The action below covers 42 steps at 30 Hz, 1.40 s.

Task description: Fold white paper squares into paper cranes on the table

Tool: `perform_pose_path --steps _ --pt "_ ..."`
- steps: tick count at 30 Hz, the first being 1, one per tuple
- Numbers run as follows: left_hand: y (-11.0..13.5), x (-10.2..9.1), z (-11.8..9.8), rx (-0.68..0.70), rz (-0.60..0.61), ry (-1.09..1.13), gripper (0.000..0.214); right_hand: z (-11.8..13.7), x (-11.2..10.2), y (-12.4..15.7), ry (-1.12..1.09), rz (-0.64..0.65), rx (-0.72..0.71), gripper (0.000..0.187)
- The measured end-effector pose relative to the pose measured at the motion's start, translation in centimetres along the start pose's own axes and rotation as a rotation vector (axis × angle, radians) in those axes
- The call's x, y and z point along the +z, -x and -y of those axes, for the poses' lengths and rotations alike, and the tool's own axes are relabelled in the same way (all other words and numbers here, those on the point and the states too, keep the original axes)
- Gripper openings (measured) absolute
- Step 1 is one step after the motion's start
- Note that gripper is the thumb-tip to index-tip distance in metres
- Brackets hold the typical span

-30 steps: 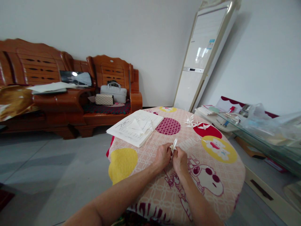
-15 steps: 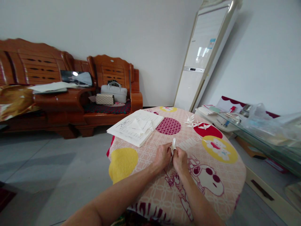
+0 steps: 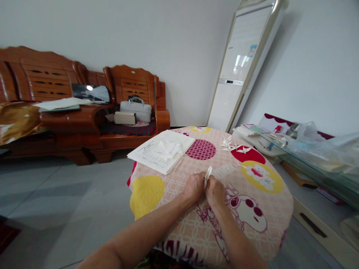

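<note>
Between my two hands a small piece of folded white paper (image 3: 208, 172) points up and away from me. My left hand (image 3: 195, 186) pinches it from the left, fingers closed. From the right, my right hand (image 3: 214, 189) grips the same piece, with the knuckles nearly touching the left hand. The lower part of the fold is hidden by my fingers. Farther back on the table lie several white folded paper cranes (image 3: 227, 143). A flat strip of printed paper (image 3: 225, 170) rests just beyond my right hand.
A stack of printed sheets (image 3: 148, 153) with loose folded paper (image 3: 167, 149) on top lies at the table's left. The round table has a patterned cloth (image 3: 190, 228). To the right stands a glass-topped cabinet (image 3: 314, 158) with plastic bags. Wooden seats (image 3: 134, 86) line the wall.
The folded paper's tip leans slightly more to the right, and both hands have shifted a little around it. Everything else stays in place.
</note>
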<state>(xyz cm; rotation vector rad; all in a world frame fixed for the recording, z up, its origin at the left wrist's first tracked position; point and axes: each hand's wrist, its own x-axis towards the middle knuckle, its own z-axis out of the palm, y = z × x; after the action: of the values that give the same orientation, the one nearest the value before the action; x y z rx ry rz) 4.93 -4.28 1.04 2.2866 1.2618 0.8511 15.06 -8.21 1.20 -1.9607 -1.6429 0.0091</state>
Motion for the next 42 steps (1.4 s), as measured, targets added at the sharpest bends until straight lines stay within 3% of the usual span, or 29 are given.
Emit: perform_pose_path --steps 5,13,18,25,28,33,38,42 --pt "0.1 -0.1 -0.4 -0.004 -0.057 0.119 0.029 -0.2 0.0 -0.3 -0.263 -0.075 -0.026 0.030" --pt "0.3 0.1 -0.5 -0.010 -0.083 0.213 0.034 -0.2 0.2 -0.5 -0.290 -0.102 -0.031 0.030" --pt "0.1 -0.4 -0.3 -0.047 -0.046 0.367 0.037 -0.6 0.2 -0.5 -0.224 -0.097 -0.047 0.028" --pt "-0.6 -0.9 1.2 -0.044 -0.007 0.321 0.041 -1.5 0.1 -0.6 0.148 -0.085 -0.110 0.029" --pt "-0.9 -1.1 1.5 -0.178 0.001 0.490 0.047 -1.7 0.2 -0.8 0.227 -0.103 -0.129 0.033" --pt "-0.8 -2.0 1.7 -0.434 -0.057 0.983 0.036 -1.9 0.2 -0.8 0.228 -0.119 -0.164 0.037" --pt "-0.7 -2.4 1.6 -0.400 0.150 1.209 0.042 -2.1 0.4 -0.8 0.102 -0.141 -0.202 0.044" --pt "-0.8 -2.4 1.8 -0.384 0.127 1.248 0.046 -2.5 0.4 -1.1 -0.176 -0.221 -0.125 0.057"
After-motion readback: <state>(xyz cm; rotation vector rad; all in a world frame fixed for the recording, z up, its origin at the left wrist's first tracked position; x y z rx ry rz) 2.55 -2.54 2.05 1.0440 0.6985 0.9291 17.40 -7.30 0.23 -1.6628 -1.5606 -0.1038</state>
